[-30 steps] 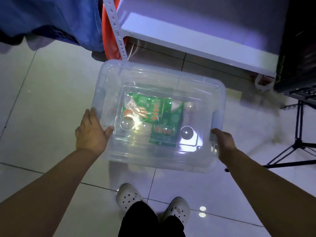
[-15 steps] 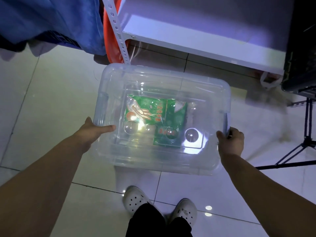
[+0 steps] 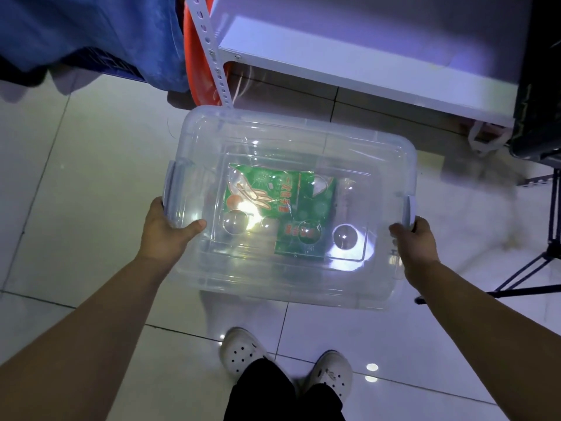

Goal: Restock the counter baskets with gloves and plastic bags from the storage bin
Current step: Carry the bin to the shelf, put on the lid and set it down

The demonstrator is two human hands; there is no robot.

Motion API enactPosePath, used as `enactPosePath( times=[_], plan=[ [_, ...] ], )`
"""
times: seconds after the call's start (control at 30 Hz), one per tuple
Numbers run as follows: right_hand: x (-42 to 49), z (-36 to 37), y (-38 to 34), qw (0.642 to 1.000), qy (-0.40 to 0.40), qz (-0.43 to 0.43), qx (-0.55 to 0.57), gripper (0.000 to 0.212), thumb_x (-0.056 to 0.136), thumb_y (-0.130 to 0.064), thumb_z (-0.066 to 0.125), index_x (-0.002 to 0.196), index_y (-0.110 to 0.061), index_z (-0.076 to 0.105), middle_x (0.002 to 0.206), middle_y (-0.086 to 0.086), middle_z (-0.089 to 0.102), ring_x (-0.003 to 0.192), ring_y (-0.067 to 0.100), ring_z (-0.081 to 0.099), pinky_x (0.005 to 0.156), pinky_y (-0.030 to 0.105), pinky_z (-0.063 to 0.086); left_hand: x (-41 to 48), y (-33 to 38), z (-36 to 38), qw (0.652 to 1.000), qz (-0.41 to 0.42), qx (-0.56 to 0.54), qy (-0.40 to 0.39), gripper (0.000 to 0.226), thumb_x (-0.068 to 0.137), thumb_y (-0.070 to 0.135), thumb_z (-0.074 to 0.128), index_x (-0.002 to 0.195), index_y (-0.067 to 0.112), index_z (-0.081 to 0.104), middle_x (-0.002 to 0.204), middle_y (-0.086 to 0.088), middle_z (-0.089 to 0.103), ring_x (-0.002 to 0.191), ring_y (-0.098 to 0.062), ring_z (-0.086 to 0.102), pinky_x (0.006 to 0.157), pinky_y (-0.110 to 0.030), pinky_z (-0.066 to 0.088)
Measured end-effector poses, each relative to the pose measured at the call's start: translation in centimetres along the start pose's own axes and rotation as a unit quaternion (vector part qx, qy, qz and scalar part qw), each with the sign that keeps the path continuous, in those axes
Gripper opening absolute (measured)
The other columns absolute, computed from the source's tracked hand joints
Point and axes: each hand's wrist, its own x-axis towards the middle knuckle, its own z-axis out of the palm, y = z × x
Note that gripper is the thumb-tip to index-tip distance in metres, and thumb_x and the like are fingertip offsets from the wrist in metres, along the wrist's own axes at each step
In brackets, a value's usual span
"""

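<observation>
Currently, one clear storage bin (image 3: pixel 303 287) is held over the tiled floor (image 3: pixel 76 177), directly in front of one white shelf (image 3: pixel 364 56). Whether its base touches the floor cannot be told. One clear lid (image 3: pixel 273 132) is seated on the bin.

Hands, two, set well apart, one at each end of the bin:
- left hand (image 3: pixel 165 235): grips the left end below the left latch (image 3: pixel 171 189), thumb on the lid.
- right hand (image 3: pixel 417 244): fingers curled round the right end at the right latch (image 3: pixel 409 212).

Two green packets (image 3: pixel 258 196) show through the lid and lie overlapping on the bin bottom. Glare hides part of the print.

Surroundings:
- one perforated shelf post (image 3: pixel 209 50), just beyond the bin's far left corner
- one orange object (image 3: pixel 197 80) and blue fabric (image 3: pixel 91 31), behind that post
- one black tripod (image 3: pixel 546 262), near the right end
- two white shoes (image 3: pixel 239 350), below the bin's near edge
</observation>
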Motion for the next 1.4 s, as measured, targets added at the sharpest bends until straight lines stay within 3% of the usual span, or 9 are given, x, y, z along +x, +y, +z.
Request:
enactPosePath(
  times=[0.17,0.27,0.4,0.57,0.87,1.03,1.17,1.27,1.4],
  plan=[
    [0.1,-0.9,-0.3,1.0,-0.018,0.014,0.02,0.03,0.093,-0.021,0.051,0.114,0.0,0.049,0.076,0.008,0.051,0.068,0.023,0.048,0.054,0.028,0.039,-1.0,2.1,0.6,0.995,0.007,0.094,0.043,0.056,0.065,0.017,0.083,0.103,-0.006,0.049,0.098,-0.011,0.035,0.081,-0.025,0.043,0.078,-0.036,0.042],
    [-1.4,-3.1,-0.5,1.0,-0.01,0.019,0.017,0.021,0.093,-0.022,0.051,0.107,-0.006,0.05,0.085,0.014,0.054,0.079,0.028,0.05,0.055,0.027,0.04,-2.0,3.5,0.3,0.996,-0.023,0.085,0.017,0.065,0.064,0.021,0.084,0.113,-0.003,0.049,0.105,-0.015,0.043,0.09,-0.029,0.049,0.085,-0.04,0.046],
    [-4.6,-8.0,-1.2,0.998,-0.003,0.047,0.045,0.019,0.091,-0.023,0.053,0.098,-0.006,0.052,0.074,0.01,0.05,0.06,0.024,0.044,0.055,0.03,0.039,-4.9,8.5,-1.3,0.998,-0.013,0.068,-0.01,0.053,0.065,0.018,0.083,0.101,0.001,0.048,0.088,-0.008,0.047,0.081,-0.03,0.051,0.067,-0.033,0.04],
    [-9.9,-15.1,-4.1,0.992,0.038,0.079,0.088,0.018,0.09,-0.02,0.056,0.079,-0.007,0.052,0.073,0.014,0.051,0.06,0.026,0.045,0.057,0.032,0.038,-8.7,17.9,-4.2,0.999,0.013,0.032,-0.025,0.057,0.065,0.019,0.082,0.109,0.007,0.049,0.095,-0.006,0.052,0.086,-0.029,0.053,0.073,-0.033,0.044],
    [-14.8,-20.9,-10.8,0.973,0.089,0.076,0.199,0.028,0.09,-0.021,0.058,0.104,0.003,0.055,0.089,0.021,0.057,0.071,0.03,0.054,0.074,0.042,0.044,-8.5,34.3,-6.8,0.981,0.172,0.083,-0.039,0.049,0.068,0.018,0.078,0.106,0.008,0.05,0.094,-0.008,0.052,0.083,-0.025,0.049,0.063,-0.032,0.037],
    [-15.0,-19.9,-12.8,0.952,0.145,0.077,0.257,0.024,0.092,-0.024,0.054,0.105,-0.005,0.052,0.09,0.014,0.056,0.067,0.021,0.054,0.058,0.028,0.042,-4.4,39.7,-5.5,0.959,0.239,0.144,-0.052,0.057,0.069,0.024,0.075,0.117,0.009,0.049,0.105,-0.008,0.058,0.089,-0.027,0.054,0.071,-0.033,0.04],
    [-15.2,-18.0,-14.0,0.936,0.2,0.115,0.267,0.025,0.089,-0.029,0.055,0.094,-0.005,0.052,0.08,0.016,0.053,0.066,0.029,0.052,0.063,0.032,0.043,-2.3,40.9,-4.4,0.922,0.323,0.193,-0.089,0.067,0.075,0.025,0.071,0.133,0.01,0.041,0.13,-0.014,0.053,0.115,-0.035,0.05,0.09,-0.038,0.043],
    [-15.7,-16.7,-15.7,0.923,0.222,0.151,0.275,0.021,0.087,-0.026,0.056,0.081,-0.007,0.05,0.07,0.015,0.05,0.057,0.026,0.047,0.058,0.03,0.04,-2.0,40.6,-4.3,0.888,0.366,0.258,-0.103,0.076,0.078,0.027,0.069,0.142,0.011,0.031,0.148,-0.013,0.036,0.137,-0.03,0.029,0.112,-0.042,0.028],
    [-16.9,-14.7,-17.4,0.902,0.243,0.192,0.3,0.027,0.086,-0.025,0.054,0.067,-0.01,0.041,0.068,0.013,0.044,0.058,0.025,0.042,0.058,0.031,0.036,-4.4,38.2,-5.6,0.889,0.391,0.23,-0.06,0.08,0.073,0.02,0.073,0.14,0.005,0.033,0.146,-0.016,0.038,0.137,-0.032,0.031,0.114,-0.043,0.023]
  ],
)
